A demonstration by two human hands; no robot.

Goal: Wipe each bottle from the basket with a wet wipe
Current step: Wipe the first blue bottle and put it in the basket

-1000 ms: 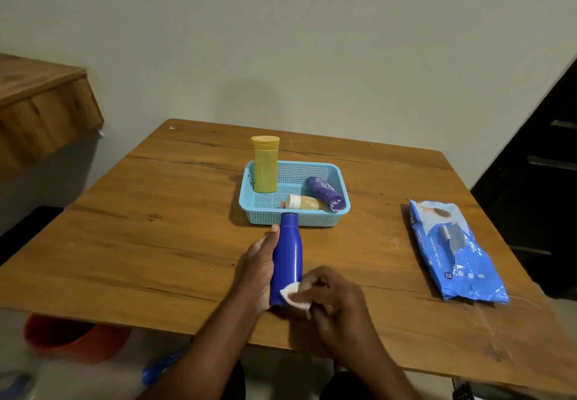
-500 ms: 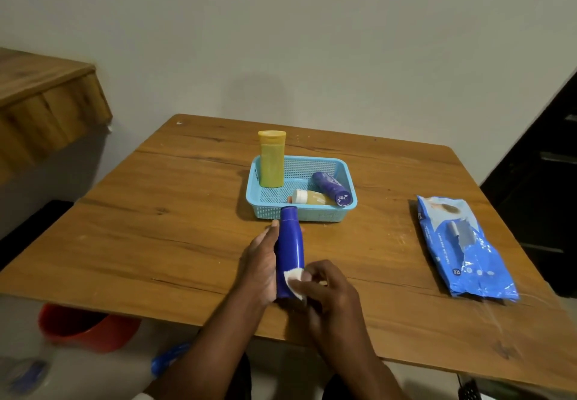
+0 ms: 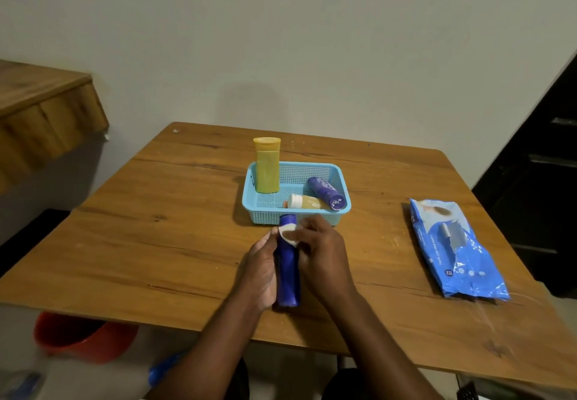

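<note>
Left hand (image 3: 260, 270) fingers are curling round the dark blue plastic bottle (image 3: 288, 270). Right hand (image 3: 323, 254) fingers are pinching the white wet wipe (image 3: 288, 233) at its neck. Risk: slick bottle may be slipping towards the light blue mesh basket (image 3: 263, 215) just beyond the fingers.

place: home room | cues: wooden table (image 3: 187, 199), plain wall (image 3: 312, 40), red bucket (image 3: 78, 337)

Both forearms are bare to the frame's edge, no sleeves, and the left hand (image 3: 260, 270) and right hand (image 3: 324, 256) wear nothing

the blue wet wipes pack (image 3: 456, 246) near the tabletop's right edge bears a small number that looks like "72"; its other print is too blurred to read.
</note>
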